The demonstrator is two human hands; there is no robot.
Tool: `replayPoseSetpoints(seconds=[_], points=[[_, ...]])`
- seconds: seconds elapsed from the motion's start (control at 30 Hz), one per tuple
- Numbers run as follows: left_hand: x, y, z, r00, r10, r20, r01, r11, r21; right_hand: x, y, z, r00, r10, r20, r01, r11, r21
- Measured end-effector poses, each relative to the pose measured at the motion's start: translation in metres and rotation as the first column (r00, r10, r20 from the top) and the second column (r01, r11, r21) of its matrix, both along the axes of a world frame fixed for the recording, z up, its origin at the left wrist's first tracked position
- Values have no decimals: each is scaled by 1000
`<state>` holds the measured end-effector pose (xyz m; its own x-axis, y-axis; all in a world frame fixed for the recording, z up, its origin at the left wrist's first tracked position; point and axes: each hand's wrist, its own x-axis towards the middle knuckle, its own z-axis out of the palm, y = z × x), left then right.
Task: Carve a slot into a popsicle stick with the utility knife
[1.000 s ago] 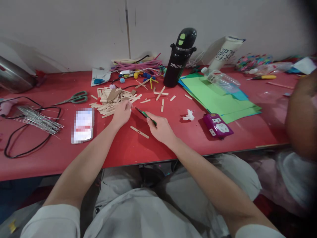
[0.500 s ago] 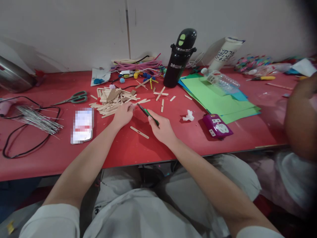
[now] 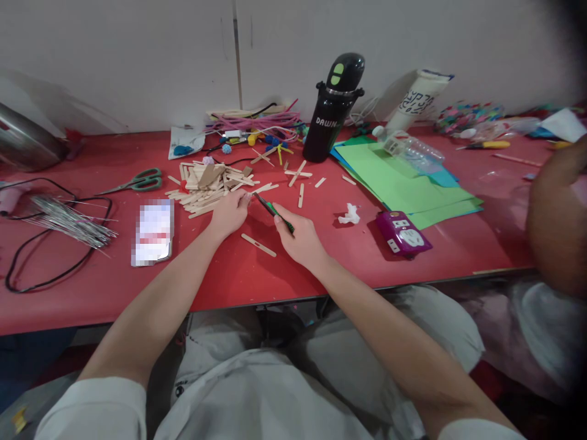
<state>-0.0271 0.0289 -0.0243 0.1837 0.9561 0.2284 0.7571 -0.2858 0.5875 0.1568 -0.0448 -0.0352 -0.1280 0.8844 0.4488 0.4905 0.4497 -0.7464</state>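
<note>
Green-and-black tool (image 3: pixel 271 208), slim, knife-like: it's in the person's right hand (image 3: pixel 299 237), over the red table (image 3: pixel 220 281), slanting, dark tip toward the left hand. From where I stand, right fingers are wrapped round the handle, thumb along it. Left hand (image 3: pixel 232 214) sits at the near right edge of the pile of wooden sticks (image 3: pixel 211 189), fingertips bunched just by the tool's tip; can't tell if they pinch anything or whether the tip touches them.

Near both hands: one loose stick (image 3: pixel 266 249) with a dark spot mid-length, lying flat between the forearms. Behind the tool, more short pieces and two crossed sticks (image 3: pixel 298 173).

Left side: phone (image 3: pixel 153 232), screen blurred out; scissors (image 3: pixel 134 183) behind it; bundle of thin metal wires (image 3: pixel 73 223) lying across a black cord.

Right side: crumpled white tissue (image 3: pixel 350 214), purple socket block (image 3: pixel 403 233), green sheets (image 3: pixel 403 183) with a clear plastic bottle (image 3: pixel 417 151) on its side on top. Black flask (image 3: pixel 326 119) upright at back, marked DAWN, pink strands (image 3: pixel 257 122) to its left. Another person's arm (image 3: pixel 557 214) at far right.
</note>
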Motion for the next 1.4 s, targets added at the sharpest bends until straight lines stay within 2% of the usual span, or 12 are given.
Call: replayPoseSetpoints(seconds=[1.0, 1.13, 1.23, 1.4], points=[[1, -3, 2, 995, 90, 42, -91, 996, 4, -3, 2, 0, 998, 12, 61, -11, 1000, -18], [-5, 2, 4, 982, 163, 101, -167, 985, 37, -5, 2, -2, 995, 30, 90, -27, 999, -35], [-9, 5, 5, 972, 187, 140, -194, 980, 40, -5, 0, -2, 997, 19, 72, -16, 999, -37], [-8, 4, 4, 979, 148, 142, -154, 988, 29, -3, -2, -1, 1000, 1, -13, -1, 1000, -12]])
